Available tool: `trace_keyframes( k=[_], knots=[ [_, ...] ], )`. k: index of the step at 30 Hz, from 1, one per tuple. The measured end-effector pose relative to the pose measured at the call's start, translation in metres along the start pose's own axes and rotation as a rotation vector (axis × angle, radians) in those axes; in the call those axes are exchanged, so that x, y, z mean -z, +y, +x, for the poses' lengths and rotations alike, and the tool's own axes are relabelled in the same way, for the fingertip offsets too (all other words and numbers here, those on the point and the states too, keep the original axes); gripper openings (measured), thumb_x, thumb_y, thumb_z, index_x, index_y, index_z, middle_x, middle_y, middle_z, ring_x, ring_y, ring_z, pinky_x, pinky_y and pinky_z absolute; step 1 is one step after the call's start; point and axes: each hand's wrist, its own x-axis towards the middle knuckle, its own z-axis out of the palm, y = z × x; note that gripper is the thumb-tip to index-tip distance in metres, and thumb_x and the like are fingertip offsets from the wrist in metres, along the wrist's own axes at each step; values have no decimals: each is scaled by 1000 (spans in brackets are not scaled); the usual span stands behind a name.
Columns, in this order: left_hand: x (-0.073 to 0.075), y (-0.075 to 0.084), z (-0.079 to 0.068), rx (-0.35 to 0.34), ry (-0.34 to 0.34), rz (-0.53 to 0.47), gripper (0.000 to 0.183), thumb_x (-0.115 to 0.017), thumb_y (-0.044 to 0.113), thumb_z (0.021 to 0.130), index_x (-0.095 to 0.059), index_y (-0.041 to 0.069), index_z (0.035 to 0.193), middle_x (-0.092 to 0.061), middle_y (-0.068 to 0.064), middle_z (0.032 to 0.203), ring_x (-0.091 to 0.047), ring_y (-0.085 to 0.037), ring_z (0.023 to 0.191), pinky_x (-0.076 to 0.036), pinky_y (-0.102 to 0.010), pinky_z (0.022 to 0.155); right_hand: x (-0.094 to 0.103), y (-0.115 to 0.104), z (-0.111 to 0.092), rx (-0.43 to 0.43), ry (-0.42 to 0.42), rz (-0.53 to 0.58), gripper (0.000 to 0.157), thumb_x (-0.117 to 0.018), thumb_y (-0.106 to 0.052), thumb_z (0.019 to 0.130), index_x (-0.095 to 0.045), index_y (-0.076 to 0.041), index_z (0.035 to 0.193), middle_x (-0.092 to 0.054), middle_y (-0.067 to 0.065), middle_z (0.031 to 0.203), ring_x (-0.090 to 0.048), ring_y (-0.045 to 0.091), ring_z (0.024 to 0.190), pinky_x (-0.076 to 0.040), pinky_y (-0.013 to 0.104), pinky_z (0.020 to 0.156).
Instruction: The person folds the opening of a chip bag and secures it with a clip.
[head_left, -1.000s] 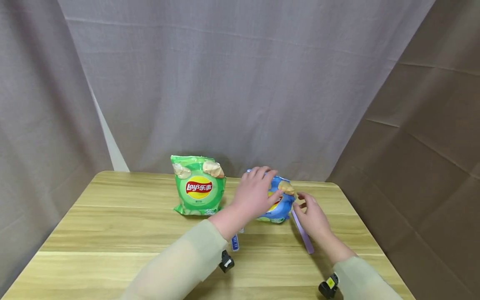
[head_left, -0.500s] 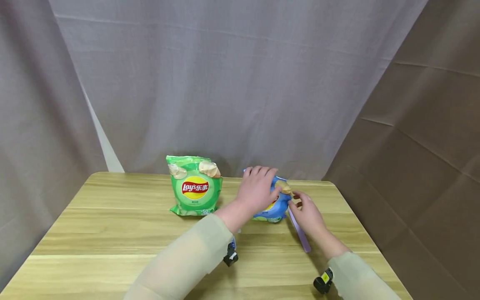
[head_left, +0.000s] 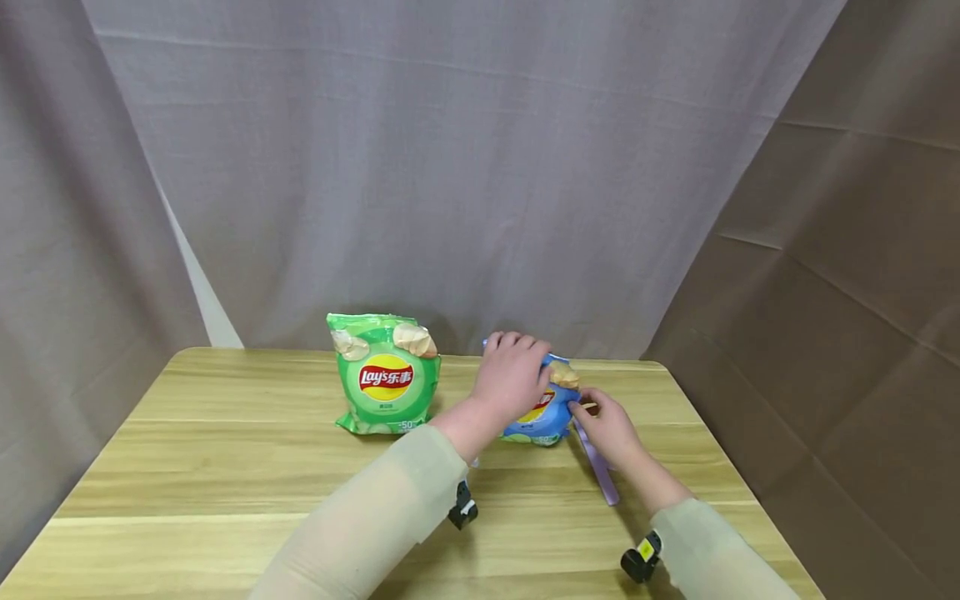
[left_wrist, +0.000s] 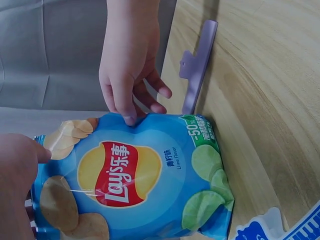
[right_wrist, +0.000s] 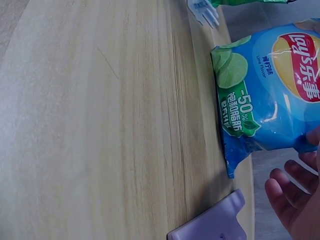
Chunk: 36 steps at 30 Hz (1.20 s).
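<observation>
A blue Lay's chip bag stands upright on the table toward the back right. My left hand grips its top edge, with the thumb on the printed front in the left wrist view. At the bag's right edge, my right hand pinches the film between thumb and forefinger, denting it. Its other fingers are loosely bent beside the bag. A purple bag clip lies on the table close to that edge, below my right hand. The bag's back is hidden.
To the left stands a green Lay's chip bag, upright. A blue and white striped piece lies in front of the blue bag, mostly hidden by my left arm in the head view. Grey curtain hangs behind the wooden table.
My right thumb and forefinger have closed in on the blue bag's right edge. The left hand keeps its grip at the top. The whole head view has shifted slightly.
</observation>
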Motion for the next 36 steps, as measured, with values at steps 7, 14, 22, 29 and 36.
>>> trace_keyframes(
  k=[7, 14, 22, 29, 36],
  knots=[
    [1, 0, 1, -9, -4, 3, 31, -56, 39, 100, -64, 26, 126, -66, 8, 122, -55, -18, 116, -33, -42, 105, -4, 1, 3, -9, 0, 41, 27, -62, -21, 98, -64, 0, 115, -66, 18, 112, -65, 28, 96, -52, 33, 75],
    [2, -1, 2, 2, 11, -24, 24, -58, 35, 100, -67, 27, 121, -69, 10, 115, -59, -16, 106, -36, -40, 99, -6, 3, 5, -14, -3, 75, 24, -62, -19, 99, -65, 0, 111, -67, 18, 109, -65, 23, 86, -51, 31, 71],
    [5, -1, 3, 9, 6, -69, 21, -59, 35, 100, -70, 28, 116, -71, 12, 110, -61, -13, 96, -39, -36, 90, -7, 2, 6, -23, -18, 129, 24, -61, -18, 99, -65, 3, 112, -68, 19, 104, -65, 34, 91, -52, 30, 72],
    [7, -3, 3, 8, 5, -105, 20, -59, 32, 100, -71, 28, 116, -72, 11, 108, -62, -12, 92, -40, -35, 85, -7, 6, 9, -32, -26, 185, 19, -60, -14, 99, -66, 3, 106, -69, 14, 94, -64, 38, 93, -54, 37, 76],
    [8, -5, 4, -6, -5, -124, 20, -59, 29, 100, -71, 31, 116, -71, 12, 110, -63, -12, 95, -40, -35, 86, -6, 7, 11, -52, -34, 219, 17, -61, -11, 98, -66, 4, 103, -68, 13, 93, -63, 36, 92, -53, 33, 75]
  ],
)
